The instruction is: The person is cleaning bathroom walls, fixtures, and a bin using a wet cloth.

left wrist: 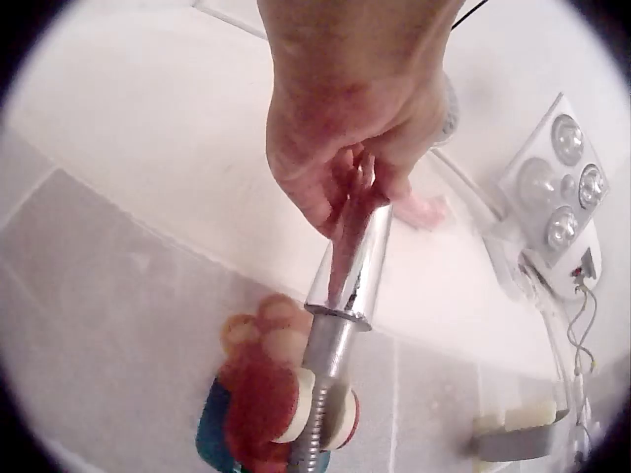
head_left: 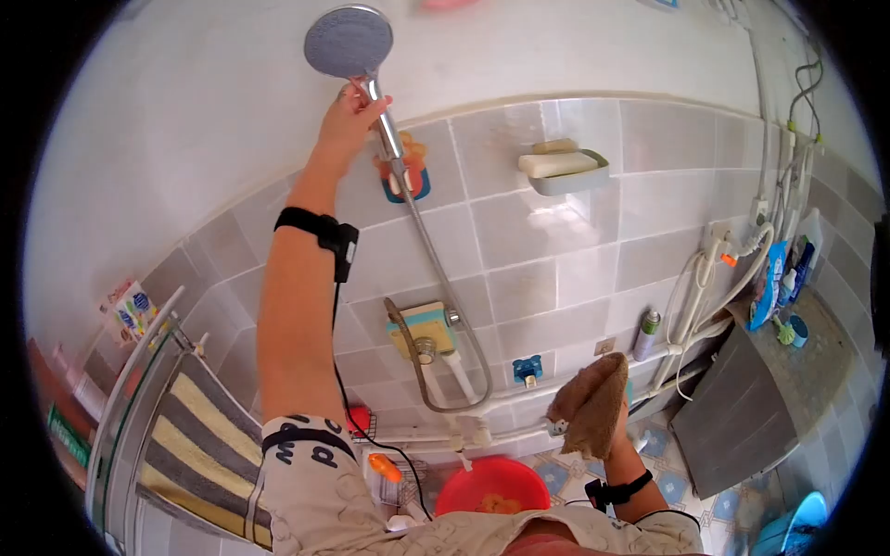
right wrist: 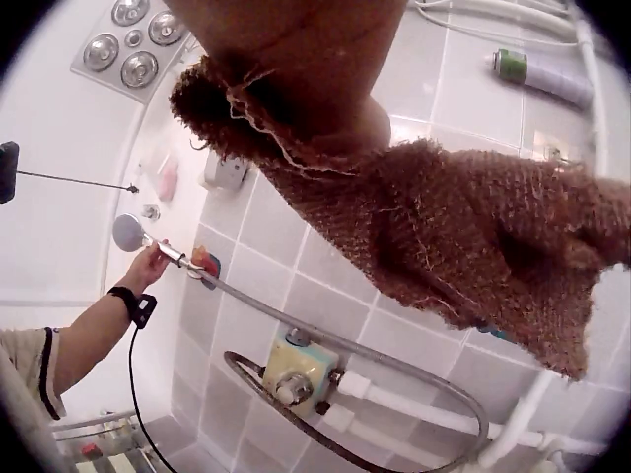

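My left hand (head_left: pixel 350 122) is raised high at the wall and grips the chrome handle of a round grey shower head (head_left: pixel 349 43). The lower end of the handle sits at a red and blue wall holder (head_left: pixel 415 182) with rounded clamps, from which the metal hose (head_left: pixel 428 246) hangs down. In the left wrist view, thumb and fingers close round the handle (left wrist: pixel 357 266). Low on the right, a coarse brown cloth (head_left: pixel 593 408) with frayed edges covers most of my right hand (right wrist: pixel 363 123). The fingers are hidden by it, and I cannot tell how they lie.
A soap dish (head_left: pixel 570 181) with bars is fixed to the tiles. Below the hose loop sits a mixer valve (head_left: pixel 425 341) with white pipes. A red basin (head_left: pixel 491 486) stands beneath. Striped towels (head_left: pixel 199 445) hang left; a spray can (head_left: pixel 646 335) and grey cabinet (head_left: pixel 742 398) are right.
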A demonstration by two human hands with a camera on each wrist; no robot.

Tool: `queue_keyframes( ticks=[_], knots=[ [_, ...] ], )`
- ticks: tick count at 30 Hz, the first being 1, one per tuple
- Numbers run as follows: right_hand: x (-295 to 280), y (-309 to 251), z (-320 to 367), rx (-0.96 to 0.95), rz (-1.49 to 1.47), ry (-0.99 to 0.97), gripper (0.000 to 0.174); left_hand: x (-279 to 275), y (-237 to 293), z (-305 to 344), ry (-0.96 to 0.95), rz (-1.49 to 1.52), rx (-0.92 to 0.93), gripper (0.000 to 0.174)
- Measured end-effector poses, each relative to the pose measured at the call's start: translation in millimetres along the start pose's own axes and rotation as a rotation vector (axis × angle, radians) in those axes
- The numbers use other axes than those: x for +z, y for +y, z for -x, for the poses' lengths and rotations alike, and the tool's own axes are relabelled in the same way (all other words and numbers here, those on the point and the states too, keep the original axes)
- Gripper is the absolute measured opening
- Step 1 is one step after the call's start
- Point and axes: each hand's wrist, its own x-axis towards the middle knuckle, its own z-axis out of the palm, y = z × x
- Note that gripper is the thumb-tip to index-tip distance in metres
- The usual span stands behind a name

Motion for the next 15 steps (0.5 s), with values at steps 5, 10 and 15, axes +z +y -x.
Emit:
queue_keyframes(
  ticks=[5,10,15],
  knots=[
    [-35.5,10.8,-5.8,0.014,0.052,0.128,0.047,5.7,3.8,-9.0,-0.06,-0.098,-0.086,0.031],
    [-9.3,-4.6,-5.4,0.012,-0.049,-0.053,0.045,-4.9,-0.4,-8.8,-0.022,-0.006,-0.104,0.033],
    [2.3,-8.5,-0.5,0.058,0.065,0.209,0.043,3.2,3.6,-9.7,-0.095,0.017,-0.085,0.032]
  ],
)
